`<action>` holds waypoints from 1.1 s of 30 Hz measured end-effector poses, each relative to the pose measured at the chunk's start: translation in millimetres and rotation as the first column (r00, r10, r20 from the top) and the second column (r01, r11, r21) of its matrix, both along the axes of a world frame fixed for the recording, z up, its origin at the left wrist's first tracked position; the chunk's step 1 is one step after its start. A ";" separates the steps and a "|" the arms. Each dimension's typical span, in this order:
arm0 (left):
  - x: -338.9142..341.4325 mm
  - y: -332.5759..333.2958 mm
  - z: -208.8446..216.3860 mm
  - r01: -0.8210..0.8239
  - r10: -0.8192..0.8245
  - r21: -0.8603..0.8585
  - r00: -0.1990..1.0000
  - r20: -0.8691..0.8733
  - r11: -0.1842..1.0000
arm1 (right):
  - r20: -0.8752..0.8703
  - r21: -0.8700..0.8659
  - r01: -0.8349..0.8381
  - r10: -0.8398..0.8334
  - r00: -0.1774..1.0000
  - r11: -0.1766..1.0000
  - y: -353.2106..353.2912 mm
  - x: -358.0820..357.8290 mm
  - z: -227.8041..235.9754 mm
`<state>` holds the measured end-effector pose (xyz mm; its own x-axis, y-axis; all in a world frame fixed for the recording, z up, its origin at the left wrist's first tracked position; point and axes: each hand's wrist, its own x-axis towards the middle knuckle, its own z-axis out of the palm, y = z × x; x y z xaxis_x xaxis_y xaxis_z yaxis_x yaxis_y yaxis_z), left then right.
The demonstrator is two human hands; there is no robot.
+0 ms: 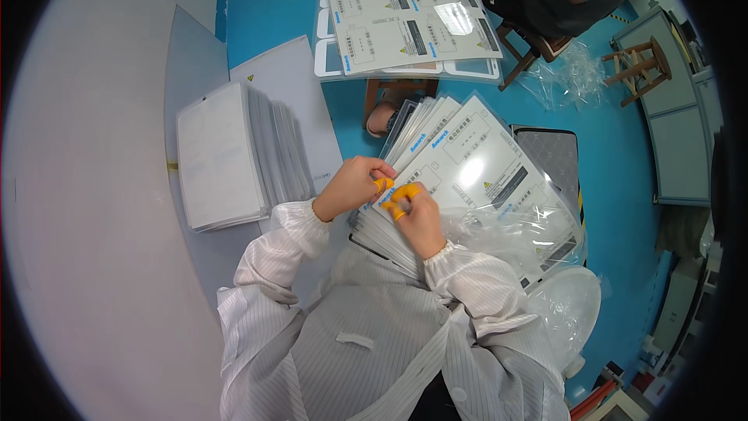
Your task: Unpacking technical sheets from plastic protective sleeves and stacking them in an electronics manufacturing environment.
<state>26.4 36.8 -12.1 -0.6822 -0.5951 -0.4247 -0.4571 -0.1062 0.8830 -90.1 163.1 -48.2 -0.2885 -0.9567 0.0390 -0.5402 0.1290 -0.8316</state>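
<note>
White-sleeved, curls left hand (349, 189) and right hand (421, 221) nearly closed over panel (456, 162); cannot tell if gripping anything; has clear film (487, 228) partly covering panel, stack (216, 160) at left.

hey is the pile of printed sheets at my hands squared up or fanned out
Fanned out: beyond the left hand, the printed sheets show stepped edges, one behind another.

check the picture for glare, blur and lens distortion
Head view: white glare on the near top sheet and the far printed sheet; head view: fisheye bending of the grey cabinets, with corners falling to black; head view: the right hand looks slightly motion-blurred, mostly around its fingers.
</note>
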 end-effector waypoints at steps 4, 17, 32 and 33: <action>1.0 2.7 -0.2 0.008 -0.008 0.009 0.999 0.047 1.000 | 0.065 -0.032 0.055 -0.053 0.997 0.998 -0.9 -2.6 14.4; -2.0 3.4 -1.7 0.053 -0.050 -0.040 0.997 0.060 0.998 | 0.001 -0.079 0.008 -0.008 1.000 0.997 3.0 2.3 -14.6; 20.7 -5.8 -13.9 0.125 -0.085 0.310 0.987 -0.137 0.943 | 0.576 -0.123 0.074 0.011 0.817 0.990 14.8 -48.5 -5.0; 23.5 -7.7 -16.0 0.125 -0.085 0.310 0.987 -0.138 0.943 | 0.689 -0.218 0.194 0.010 0.724 0.957 11.8 -65.3 3.2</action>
